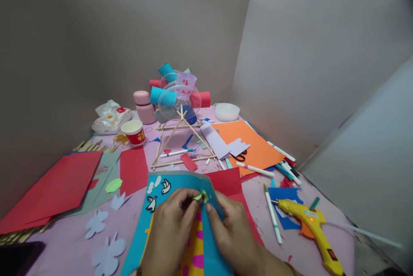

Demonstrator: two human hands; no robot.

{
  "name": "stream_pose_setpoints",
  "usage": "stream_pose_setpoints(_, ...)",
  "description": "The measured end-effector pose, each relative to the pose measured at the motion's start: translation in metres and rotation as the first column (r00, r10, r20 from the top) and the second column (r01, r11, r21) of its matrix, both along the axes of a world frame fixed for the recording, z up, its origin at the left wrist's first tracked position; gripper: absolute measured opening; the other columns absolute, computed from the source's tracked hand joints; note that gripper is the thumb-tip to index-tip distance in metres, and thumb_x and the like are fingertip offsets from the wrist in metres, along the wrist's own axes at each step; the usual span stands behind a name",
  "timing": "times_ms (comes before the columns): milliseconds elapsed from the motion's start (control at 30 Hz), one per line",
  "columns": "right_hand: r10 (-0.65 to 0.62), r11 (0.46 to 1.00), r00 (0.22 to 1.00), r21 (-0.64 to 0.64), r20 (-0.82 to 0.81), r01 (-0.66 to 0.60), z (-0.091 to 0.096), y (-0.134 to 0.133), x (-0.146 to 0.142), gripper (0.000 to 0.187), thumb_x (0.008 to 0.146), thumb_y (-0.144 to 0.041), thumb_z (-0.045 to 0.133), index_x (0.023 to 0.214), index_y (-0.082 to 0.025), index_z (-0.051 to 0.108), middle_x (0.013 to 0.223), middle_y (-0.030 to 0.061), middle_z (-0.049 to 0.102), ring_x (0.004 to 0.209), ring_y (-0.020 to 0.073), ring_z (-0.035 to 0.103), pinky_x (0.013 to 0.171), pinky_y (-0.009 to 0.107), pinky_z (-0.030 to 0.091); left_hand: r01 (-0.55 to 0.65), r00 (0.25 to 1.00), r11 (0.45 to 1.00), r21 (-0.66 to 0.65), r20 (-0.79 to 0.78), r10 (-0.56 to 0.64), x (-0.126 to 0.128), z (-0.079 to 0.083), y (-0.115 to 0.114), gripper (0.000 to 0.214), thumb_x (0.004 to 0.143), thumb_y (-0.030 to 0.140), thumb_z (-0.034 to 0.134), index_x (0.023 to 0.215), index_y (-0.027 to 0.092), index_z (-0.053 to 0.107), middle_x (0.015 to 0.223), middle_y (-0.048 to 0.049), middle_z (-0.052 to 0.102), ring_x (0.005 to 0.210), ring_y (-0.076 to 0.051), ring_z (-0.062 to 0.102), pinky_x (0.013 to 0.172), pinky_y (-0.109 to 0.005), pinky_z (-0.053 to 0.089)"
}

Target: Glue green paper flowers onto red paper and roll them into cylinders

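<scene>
Both hands are at a blue card [137,228] decorated with white birds, clouds and a yellow area with magenta patches. My left hand [176,220] pinches a small light-green paper piece [198,197] close to the card's surface. My right hand [230,226] grips the card's right part, thumb on the front and fingers behind. A small green and yellow shape [205,196] shows on the card between the hands; its details are too small to tell. Beyond the card stands a stick frame [182,116] bearing a wheel [172,95] with blue and red paper cups.
A yellow glue gun [309,220], its light lit, lies at the right beside a green marker [272,213]. Orange paper [254,138] and scissors [241,155] are behind. White paper butterflies [109,255], red sheets [64,181] and a paper cup [134,133] are at the left.
</scene>
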State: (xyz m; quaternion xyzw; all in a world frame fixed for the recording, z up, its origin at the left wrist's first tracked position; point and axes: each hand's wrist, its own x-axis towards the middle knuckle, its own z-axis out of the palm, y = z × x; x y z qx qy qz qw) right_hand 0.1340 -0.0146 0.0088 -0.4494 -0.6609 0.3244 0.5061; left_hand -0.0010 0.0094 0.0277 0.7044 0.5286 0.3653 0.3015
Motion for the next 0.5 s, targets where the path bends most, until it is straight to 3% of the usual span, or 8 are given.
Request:
stream_pose_setpoints(267,0.035,0.997,0.996,-0.068,-0.088,-0.041,-0.001,0.002,0.000,0.028,0.086,-0.014,0.047,0.109,-0.019,0.063,0.092,0.0046,0.071,0.078,0.0173,0.064,0.070,0.024,0.049,0.023,0.993,0.981,-0.192,0.122,0.000,-0.002,0.003,0.008,0.025,0.077,0.038,0.051,0.069,0.018,0.065,0.066,-0.0014,0.067,0.064,-0.019,0.060,0.058,-0.027,0.046)
stream_pose_setpoints(500,-0.005,0.984,0.991,-0.180,-0.135,-0.020,-0.002,0.003,0.002,0.021,0.080,-0.014,0.052,0.095,-0.015,0.067,0.072,0.0002,0.065,0.067,0.0150,0.058,0.060,0.022,0.046,0.080,0.984,0.964,-0.255,0.176,-0.035,-0.004,-0.002,0.011,0.026,0.077,0.038,0.053,0.064,0.016,0.061,0.058,0.0020,0.058,0.056,-0.014,0.052,0.051,-0.022,0.040)
